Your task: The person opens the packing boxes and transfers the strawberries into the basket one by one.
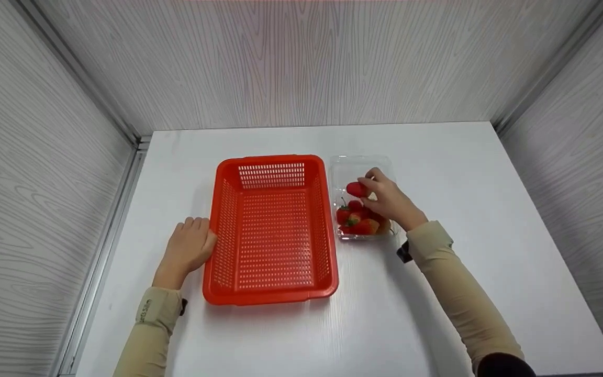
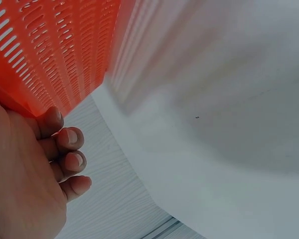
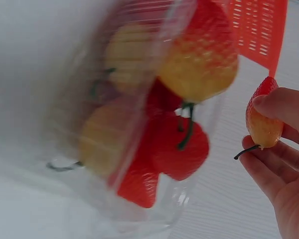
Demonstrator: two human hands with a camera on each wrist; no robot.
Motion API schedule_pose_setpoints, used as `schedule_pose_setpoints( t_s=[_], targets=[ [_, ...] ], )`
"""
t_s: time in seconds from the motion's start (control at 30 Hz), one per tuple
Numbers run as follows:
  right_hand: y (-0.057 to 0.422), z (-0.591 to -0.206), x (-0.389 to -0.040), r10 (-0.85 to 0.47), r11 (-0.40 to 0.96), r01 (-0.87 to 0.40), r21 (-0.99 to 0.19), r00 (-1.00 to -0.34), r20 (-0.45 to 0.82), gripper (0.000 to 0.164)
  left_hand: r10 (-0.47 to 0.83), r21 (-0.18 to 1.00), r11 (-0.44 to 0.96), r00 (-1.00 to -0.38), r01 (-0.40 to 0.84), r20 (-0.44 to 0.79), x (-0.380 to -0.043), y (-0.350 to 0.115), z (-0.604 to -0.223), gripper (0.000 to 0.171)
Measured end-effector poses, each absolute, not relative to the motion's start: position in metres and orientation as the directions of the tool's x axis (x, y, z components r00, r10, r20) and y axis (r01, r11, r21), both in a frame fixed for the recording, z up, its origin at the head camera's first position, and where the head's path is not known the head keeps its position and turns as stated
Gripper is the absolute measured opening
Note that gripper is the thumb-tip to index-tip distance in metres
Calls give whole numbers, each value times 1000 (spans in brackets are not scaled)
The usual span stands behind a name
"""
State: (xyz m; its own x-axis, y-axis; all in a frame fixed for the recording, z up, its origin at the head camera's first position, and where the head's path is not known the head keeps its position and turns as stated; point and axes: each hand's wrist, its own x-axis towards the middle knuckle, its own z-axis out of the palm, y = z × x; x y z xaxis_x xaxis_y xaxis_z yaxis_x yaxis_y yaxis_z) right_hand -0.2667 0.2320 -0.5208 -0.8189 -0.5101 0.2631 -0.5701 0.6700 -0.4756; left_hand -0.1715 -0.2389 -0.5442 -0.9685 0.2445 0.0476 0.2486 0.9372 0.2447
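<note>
Right wrist view: a pinched strawberry

A light, steady pinch should serve us best, we judge, with our right hand lifting clear of the other strawberries and the walls of the clear container. The pinched strawberry lies between that hand's thumb and fingers, over the container, on the side facing the red basket. Our left hand grips the basket's left rim, seemingly bracing it.

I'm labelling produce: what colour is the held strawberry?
The strawberry is red, yellowish near its stem; clearest in the right wrist view.
</note>
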Motion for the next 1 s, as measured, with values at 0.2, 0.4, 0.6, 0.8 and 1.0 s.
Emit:
schedule_pose_setpoints(
  t_s=[0.2,0.4,0.6,0.8,1.0],
  targets=[
    [215,-506,-271,-497,645,-569,-510,-819,286,37,231,259,938,-972,231,29,-171,-239,-546,25],
    [194,-494,-277,-513,601,-597,-531,-798,317,35,224,268,937,-974,223,27,-171,-239,-547,25],
    [165,-481,-282,-549,545,-640,-541,-761,347,35,220,269,938,-975,219,28,-170,-238,-545,27],
    [133,-475,-288,-581,523,-668,-530,-734,351,35,218,267,938,-975,220,40,-170,-239,-544,26],
    [103,-477,-291,-590,549,-636,-542,-754,288,39,218,262,939,-975,221,41,-170,-238,-545,26]
  ],
)
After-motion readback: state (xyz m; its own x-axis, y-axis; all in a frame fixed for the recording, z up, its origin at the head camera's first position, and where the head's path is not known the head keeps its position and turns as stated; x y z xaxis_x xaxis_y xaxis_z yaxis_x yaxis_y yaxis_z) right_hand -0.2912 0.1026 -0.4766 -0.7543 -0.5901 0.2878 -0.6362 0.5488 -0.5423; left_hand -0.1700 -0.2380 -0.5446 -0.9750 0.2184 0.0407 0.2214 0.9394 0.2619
